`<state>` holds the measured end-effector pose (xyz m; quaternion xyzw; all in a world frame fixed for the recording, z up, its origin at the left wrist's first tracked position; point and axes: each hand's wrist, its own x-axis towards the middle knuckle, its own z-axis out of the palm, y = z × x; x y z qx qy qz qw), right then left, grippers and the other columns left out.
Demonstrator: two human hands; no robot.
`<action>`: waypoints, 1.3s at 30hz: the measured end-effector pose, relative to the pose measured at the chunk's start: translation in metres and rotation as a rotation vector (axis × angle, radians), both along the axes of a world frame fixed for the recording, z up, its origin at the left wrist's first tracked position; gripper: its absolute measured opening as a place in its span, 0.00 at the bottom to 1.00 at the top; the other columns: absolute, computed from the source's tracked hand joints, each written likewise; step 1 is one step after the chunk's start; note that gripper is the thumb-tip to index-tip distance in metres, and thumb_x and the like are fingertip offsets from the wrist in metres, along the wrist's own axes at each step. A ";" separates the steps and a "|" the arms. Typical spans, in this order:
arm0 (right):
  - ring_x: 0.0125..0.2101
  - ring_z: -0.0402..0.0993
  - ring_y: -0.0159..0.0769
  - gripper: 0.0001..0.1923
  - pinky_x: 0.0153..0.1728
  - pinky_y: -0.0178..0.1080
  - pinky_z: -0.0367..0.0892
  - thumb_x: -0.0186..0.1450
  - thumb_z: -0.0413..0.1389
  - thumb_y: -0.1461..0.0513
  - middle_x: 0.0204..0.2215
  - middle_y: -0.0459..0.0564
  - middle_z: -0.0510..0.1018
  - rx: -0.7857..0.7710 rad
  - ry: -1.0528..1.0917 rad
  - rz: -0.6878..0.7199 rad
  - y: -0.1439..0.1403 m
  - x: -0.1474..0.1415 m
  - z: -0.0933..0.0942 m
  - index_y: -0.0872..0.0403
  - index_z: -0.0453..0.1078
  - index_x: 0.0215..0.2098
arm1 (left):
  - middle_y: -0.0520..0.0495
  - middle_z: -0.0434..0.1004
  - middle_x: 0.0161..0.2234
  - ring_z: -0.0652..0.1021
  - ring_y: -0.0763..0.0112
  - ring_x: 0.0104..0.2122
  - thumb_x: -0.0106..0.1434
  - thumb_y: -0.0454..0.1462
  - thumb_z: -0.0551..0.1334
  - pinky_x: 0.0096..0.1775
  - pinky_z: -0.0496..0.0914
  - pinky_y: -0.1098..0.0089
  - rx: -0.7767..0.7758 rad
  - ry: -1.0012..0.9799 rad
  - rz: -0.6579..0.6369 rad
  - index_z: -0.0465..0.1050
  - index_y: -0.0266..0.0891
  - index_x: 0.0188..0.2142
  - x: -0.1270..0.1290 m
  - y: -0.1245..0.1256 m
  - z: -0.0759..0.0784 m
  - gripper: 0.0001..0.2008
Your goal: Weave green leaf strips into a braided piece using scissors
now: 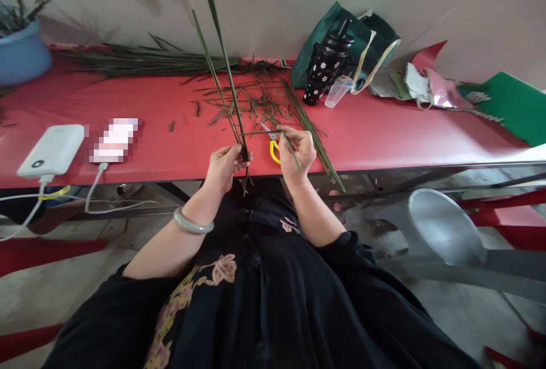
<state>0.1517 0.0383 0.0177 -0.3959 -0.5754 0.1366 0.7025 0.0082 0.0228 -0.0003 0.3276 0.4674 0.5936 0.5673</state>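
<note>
My left hand [225, 165] pinches the lower ends of two long green leaf strips [222, 50] that rise upright past the top of the view. My right hand [300, 152] grips another thin green strip [264, 132] that runs sideways from the upright ones, its loose end hanging past my palm. Both hands hover at the near edge of the red table [170, 147], above my lap. Yellow-handled scissors [273, 147] lie on the table just behind my right hand.
Cut leaf scraps [251, 102] and a bundle of long leaves [149, 62] cover the far table. A black flowered bottle [326, 65], green bag [362, 33], clear cup [336, 91], white power bank [53, 150], phone [114, 140], blue pot [21, 53] and grey chair [443, 232] surround me.
</note>
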 end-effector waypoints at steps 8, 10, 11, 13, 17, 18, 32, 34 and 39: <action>0.39 0.74 0.34 0.05 0.42 0.41 0.70 0.57 0.55 0.59 0.35 0.47 0.77 -0.102 0.047 0.064 -0.016 -0.001 0.011 0.50 0.63 0.27 | 0.42 0.74 0.23 0.77 0.66 0.26 0.49 0.41 0.62 0.31 0.70 0.66 -0.002 0.002 0.033 0.68 0.31 0.25 0.002 0.000 0.004 0.12; 0.39 0.74 0.35 0.05 0.44 0.42 0.70 0.57 0.56 0.59 0.36 0.47 0.77 -0.109 0.053 0.079 -0.018 -0.002 0.013 0.50 0.64 0.27 | 0.42 0.74 0.23 0.77 0.66 0.26 0.49 0.41 0.62 0.31 0.70 0.66 -0.006 0.009 0.042 0.68 0.31 0.25 0.001 0.001 0.004 0.12; 0.40 0.74 0.35 0.05 0.45 0.43 0.69 0.56 0.56 0.58 0.36 0.46 0.77 -0.113 0.050 0.094 -0.019 -0.002 0.014 0.50 0.64 0.27 | 0.42 0.74 0.23 0.77 0.66 0.27 0.49 0.41 0.62 0.31 0.70 0.66 -0.007 0.010 0.043 0.68 0.31 0.25 0.001 0.001 0.004 0.12; 0.41 0.74 0.35 0.05 0.46 0.43 0.68 0.56 0.56 0.58 0.36 0.46 0.77 -0.121 0.034 0.131 -0.019 -0.003 0.015 0.50 0.65 0.27 | 0.42 0.74 0.23 0.77 0.66 0.27 0.49 0.42 0.61 0.31 0.70 0.67 -0.004 0.003 0.040 0.68 0.32 0.26 0.001 0.002 0.003 0.12; 0.42 0.73 0.35 0.05 0.47 0.42 0.68 0.57 0.56 0.58 0.37 0.46 0.78 -0.127 -0.042 0.185 -0.016 -0.006 0.013 0.49 0.66 0.26 | 0.43 0.74 0.22 0.77 0.66 0.27 0.50 0.41 0.61 0.31 0.71 0.67 0.009 -0.011 0.044 0.68 0.32 0.25 0.000 0.003 0.003 0.11; 0.42 0.73 0.35 0.05 0.46 0.42 0.68 0.57 0.56 0.58 0.37 0.46 0.78 -0.126 -0.067 0.195 -0.016 -0.007 0.012 0.49 0.67 0.26 | 0.43 0.73 0.22 0.77 0.67 0.27 0.50 0.40 0.61 0.31 0.71 0.67 0.015 -0.014 0.047 0.68 0.32 0.25 0.000 0.003 0.004 0.11; 0.40 0.72 0.29 0.10 0.45 0.33 0.67 0.59 0.50 0.62 0.37 0.44 0.77 -0.254 -0.196 0.347 0.030 -0.033 -0.016 0.49 0.70 0.38 | 0.48 0.71 0.20 0.75 0.72 0.22 0.48 0.39 0.62 0.28 0.69 0.71 -0.010 0.003 0.137 0.68 0.34 0.25 -0.012 0.026 -0.004 0.09; 0.38 0.73 0.29 0.08 0.43 0.33 0.67 0.58 0.51 0.62 0.34 0.43 0.77 -0.302 -0.155 0.392 0.045 -0.039 -0.016 0.50 0.71 0.35 | 0.47 0.72 0.21 0.75 0.72 0.22 0.48 0.39 0.62 0.28 0.70 0.70 -0.030 0.006 0.140 0.68 0.34 0.26 -0.017 0.033 -0.005 0.09; 0.29 0.74 0.29 0.05 0.39 0.34 0.68 0.54 0.54 0.64 0.24 0.42 0.76 -0.454 -0.028 0.438 0.065 -0.049 -0.018 0.54 0.72 0.28 | 0.46 0.73 0.21 0.76 0.71 0.23 0.48 0.38 0.61 0.29 0.70 0.70 -0.063 -0.010 0.122 0.68 0.34 0.28 -0.026 0.045 -0.011 0.09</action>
